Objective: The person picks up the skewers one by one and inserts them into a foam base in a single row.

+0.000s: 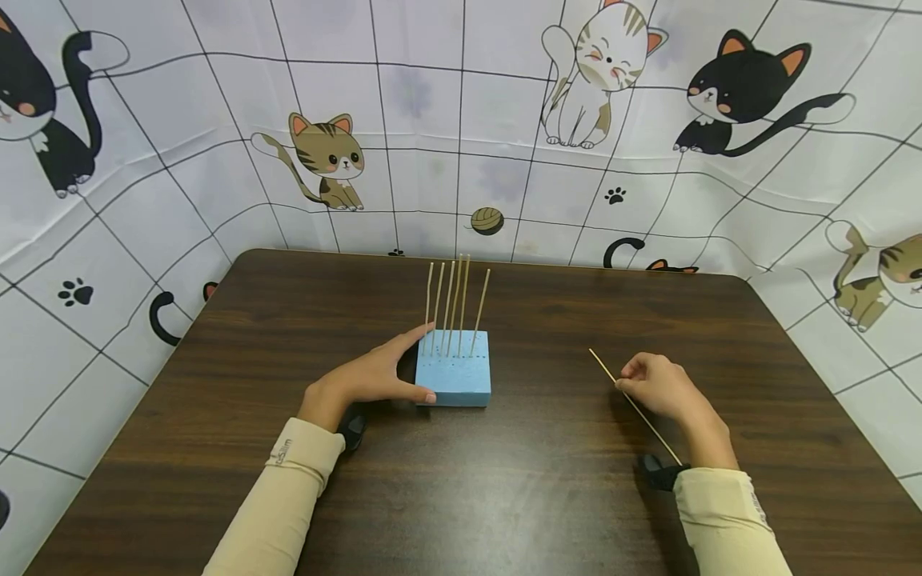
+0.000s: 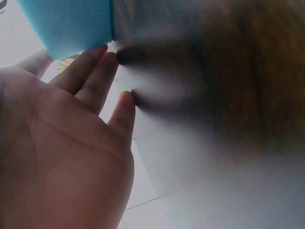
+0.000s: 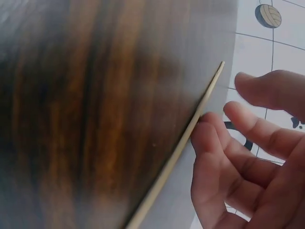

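A light blue block [image 1: 454,380] stands on the table with several thin wooden sticks [image 1: 461,304] upright in its top, in a row of small holes. My left hand [image 1: 374,372] holds the block at its left side, thumb by the front corner and index finger by the back one. In the left wrist view, fingertips meet the blue block [image 2: 71,24] and the little finger is apart from it. Over to the right, my right hand [image 1: 659,388] pinches a loose wooden stick [image 1: 648,426] by thumb and fingertip. Its pointed end [image 3: 219,69] shows beyond the thumb in the right wrist view.
The dark brown wooden table [image 1: 504,496] has a rounded far edge. Behind it hangs a white grid-patterned cloth [image 1: 425,104] with printed cats. A dark strap [image 1: 353,430] sits on the left wrist and another strap [image 1: 661,474] on the right.
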Available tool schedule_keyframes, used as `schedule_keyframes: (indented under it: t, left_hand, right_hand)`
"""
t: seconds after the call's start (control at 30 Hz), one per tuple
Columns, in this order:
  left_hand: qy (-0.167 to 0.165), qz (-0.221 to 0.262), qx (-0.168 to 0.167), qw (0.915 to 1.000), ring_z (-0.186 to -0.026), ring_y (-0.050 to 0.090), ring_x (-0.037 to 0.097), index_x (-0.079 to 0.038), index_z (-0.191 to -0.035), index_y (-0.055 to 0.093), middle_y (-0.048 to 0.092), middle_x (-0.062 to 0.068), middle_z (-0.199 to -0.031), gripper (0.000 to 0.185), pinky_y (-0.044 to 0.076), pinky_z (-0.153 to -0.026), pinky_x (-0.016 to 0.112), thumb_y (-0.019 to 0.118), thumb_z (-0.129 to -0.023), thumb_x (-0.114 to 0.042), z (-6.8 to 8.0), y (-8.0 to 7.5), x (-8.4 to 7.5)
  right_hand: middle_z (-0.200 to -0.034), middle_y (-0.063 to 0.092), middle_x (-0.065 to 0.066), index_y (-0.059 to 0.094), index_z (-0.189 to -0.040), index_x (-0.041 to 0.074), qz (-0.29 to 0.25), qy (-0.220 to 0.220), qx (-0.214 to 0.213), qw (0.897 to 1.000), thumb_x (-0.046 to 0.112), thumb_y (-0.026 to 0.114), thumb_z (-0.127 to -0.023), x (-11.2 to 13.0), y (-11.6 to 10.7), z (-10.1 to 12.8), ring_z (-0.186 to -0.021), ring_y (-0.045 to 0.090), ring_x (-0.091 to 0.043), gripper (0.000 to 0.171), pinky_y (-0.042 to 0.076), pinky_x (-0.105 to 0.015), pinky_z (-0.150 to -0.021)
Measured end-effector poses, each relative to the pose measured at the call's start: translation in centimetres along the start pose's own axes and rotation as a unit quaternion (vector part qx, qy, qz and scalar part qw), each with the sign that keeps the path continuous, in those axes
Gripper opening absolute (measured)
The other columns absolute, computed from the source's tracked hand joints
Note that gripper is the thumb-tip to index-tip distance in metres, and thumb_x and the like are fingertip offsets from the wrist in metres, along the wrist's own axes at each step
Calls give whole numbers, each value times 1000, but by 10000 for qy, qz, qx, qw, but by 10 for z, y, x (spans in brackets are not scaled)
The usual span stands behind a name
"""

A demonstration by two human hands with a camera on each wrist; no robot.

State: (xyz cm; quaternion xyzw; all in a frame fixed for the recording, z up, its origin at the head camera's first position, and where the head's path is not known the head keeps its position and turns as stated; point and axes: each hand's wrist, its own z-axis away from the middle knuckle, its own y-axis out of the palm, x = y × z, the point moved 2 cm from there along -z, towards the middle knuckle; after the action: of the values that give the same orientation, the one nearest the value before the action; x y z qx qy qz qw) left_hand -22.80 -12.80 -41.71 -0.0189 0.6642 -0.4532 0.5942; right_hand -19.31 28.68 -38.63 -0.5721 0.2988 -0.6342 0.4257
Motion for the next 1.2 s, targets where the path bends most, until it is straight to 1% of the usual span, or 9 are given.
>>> schedule_keyframes:
  t: [0.1, 0.2, 0.4, 0.57, 0.67, 0.77, 0.9, 1.07, 1.2]
  left_hand:
    - [-21, -3, 13, 10000, -147, 13, 22, -32, -156, 10, 8, -6, -161, 109, 22, -113, 57, 79, -74, -53, 0, 0, -1]
    - [20, 16, 14, 10000, -148, 12, 25, -30, -156, 10, 9, -3, -162, 109, 22, -113, 58, 79, -75, -52, 1, 0, -1]
    - [-77, 12, 36, 10000, -148, 12, 23, -33, -156, 9, 7, -6, -161, 109, 22, -113, 58, 79, -75, -52, 1, 0, -1]
    - [-127, 12, 19, 9999, -148, 12, 23, -34, -156, 9, 7, -7, -161, 109, 21, -113, 58, 78, -74, -54, 0, 1, 0]
    - [-137, 18, 2, 9999, -147, 12, 23, -35, -156, 9, 8, -7, -161, 109, 21, -113, 58, 78, -74, -54, 0, 1, 2]
    - [-131, 23, -12, 9999, -147, 12, 23, -34, -156, 9, 8, -6, -161, 109, 21, -113, 57, 78, -74, -54, 0, 1, 2]
    - [-87, 24, -13, 10000, -147, 12, 23, -33, -156, 9, 8, -6, -161, 108, 21, -113, 58, 78, -75, -53, -1, 1, 2]
    - [-48, 59, 9, 10000, -147, 12, 24, -31, -156, 9, 7, -5, -161, 108, 21, -113, 58, 78, -76, -51, 0, 1, 0]
    - [-52, 44, 16, 10000, -147, 12, 24, -31, -156, 10, 8, -4, -161, 108, 21, -113, 58, 78, -76, -51, 1, 1, -2]
  right_hand:
    - [-87, 63, -9, 63, -96, 0, 20, 125, 68, 9999, 21, 65, -89, -1, 1, 0, -75, 57, -20, 22, 46, -37, -66]
    - [-86, 63, -9, 64, -96, 0, -19, 252, 95, 9996, 20, 66, -89, -2, 2, 0, -74, 55, -20, 21, 45, -36, -64]
    - [-85, 62, -9, 64, -95, 0, -67, 408, 122, 9991, 18, 66, -88, -4, 5, -1, -73, 55, -21, 19, 45, -35, -63]
    - [-79, 61, -7, 69, -88, 3, -104, 577, 185, 9981, 16, 65, -88, -4, 7, -3, -70, 52, -21, 14, 42, -34, -61]
    - [-76, 60, -4, 72, -85, 5, -96, 643, 225, 9976, 14, 63, -89, -3, 7, -3, -69, 50, -20, 14, 40, -33, -60]
    - [-68, 54, -2, 70, -79, 5, -71, 650, 277, 9975, 14, 61, -89, -2, 7, -3, -64, 48, -19, 16, 38, -32, -58]
    - [-59, 45, 2, 63, -70, 7, -63, 639, 324, 9974, 13, 59, -88, -2, 9, -3, -57, 45, -16, 20, 37, -30, -55]
    - [-62, 48, 1, 62, -70, 6, -67, 521, 243, 9983, 11, 55, -87, -1, 8, -1, -58, 45, -16, 18, 37, -30, -55]
    - [-67, 52, -1, 62, -75, 6, -3, 211, -5, 9998, 9, 55, -85, 3, 5, 0, -62, 48, -17, 12, 38, -31, -58]
